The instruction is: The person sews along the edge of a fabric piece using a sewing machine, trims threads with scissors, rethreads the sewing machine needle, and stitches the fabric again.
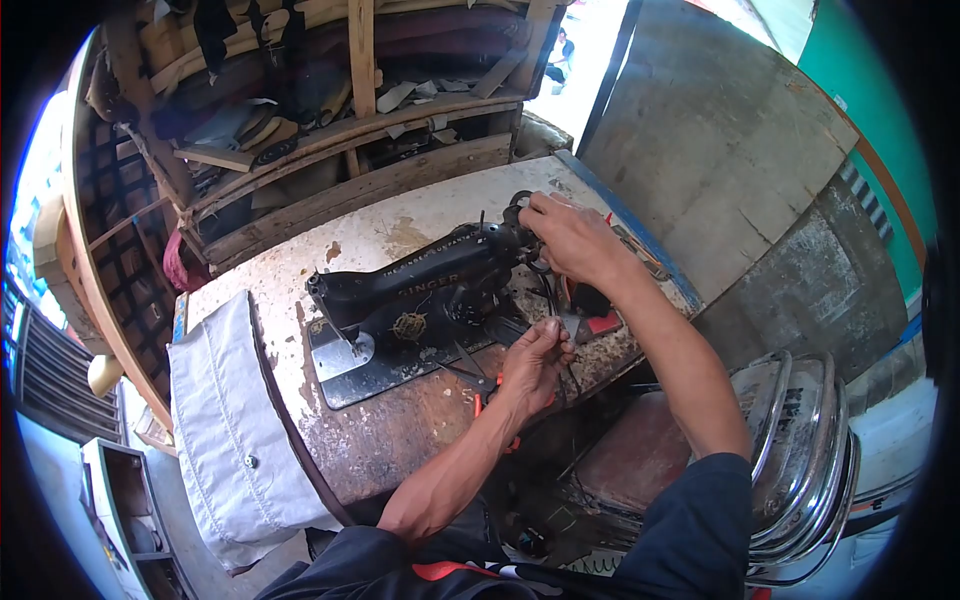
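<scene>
Two bare hands work at the wheel end of a black Singer sewing machine (410, 290), seen from where I sit through the head camera. The right hand (570, 235) reaches the far side, its fingers bent at the dark wheel (521, 202); I cannot tell whether they clamp its rim. The left hand (535, 362) sits nearer the wearer, thumb and fingers bunched close beside dark strands; whether they pinch one, I cannot make out. The two hands are apart from each other.

The machine stands upright on a worn table (410, 440), its paint chipped down to brown patches, with SINGER lettered along the arm and a round emblem on the body. Scissors (483, 384) with orange-red handles lie just beside the left hand, blades reaching over the machine's base. A small red item (604, 323) rests under the right forearm. I see grey cloth (232, 430) draped over the table's left end, a dark strip along one edge.

Behind the table, wooden shelves (360, 138) carry rolled material and scraps. A large grey board (710, 130) leans at right, above chairs (800, 440) with shiny metal frames.
</scene>
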The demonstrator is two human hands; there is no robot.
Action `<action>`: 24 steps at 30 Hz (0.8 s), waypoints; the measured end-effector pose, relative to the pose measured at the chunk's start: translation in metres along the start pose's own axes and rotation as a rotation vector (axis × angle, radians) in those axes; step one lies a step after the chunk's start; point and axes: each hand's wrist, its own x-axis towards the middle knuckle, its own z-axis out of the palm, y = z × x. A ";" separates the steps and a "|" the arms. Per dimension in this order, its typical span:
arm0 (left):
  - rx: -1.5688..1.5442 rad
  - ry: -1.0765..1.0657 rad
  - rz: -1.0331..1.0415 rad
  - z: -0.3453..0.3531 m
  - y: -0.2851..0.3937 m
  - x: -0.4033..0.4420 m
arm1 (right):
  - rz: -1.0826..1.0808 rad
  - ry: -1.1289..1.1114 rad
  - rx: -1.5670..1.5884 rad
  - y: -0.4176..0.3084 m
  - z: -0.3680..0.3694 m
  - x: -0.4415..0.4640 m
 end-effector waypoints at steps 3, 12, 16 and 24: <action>-0.002 -0.010 -0.001 0.000 -0.001 0.001 | -0.005 -0.002 -0.007 0.002 0.000 -0.001; 0.024 -0.041 0.004 0.001 0.006 -0.002 | -0.007 -0.031 0.033 0.004 -0.002 -0.004; 0.074 -0.053 0.009 -0.005 0.013 -0.002 | -0.013 -0.112 0.149 0.018 -0.005 -0.005; 0.178 0.155 0.146 0.022 0.047 0.006 | 0.046 -0.123 0.243 0.022 -0.010 0.007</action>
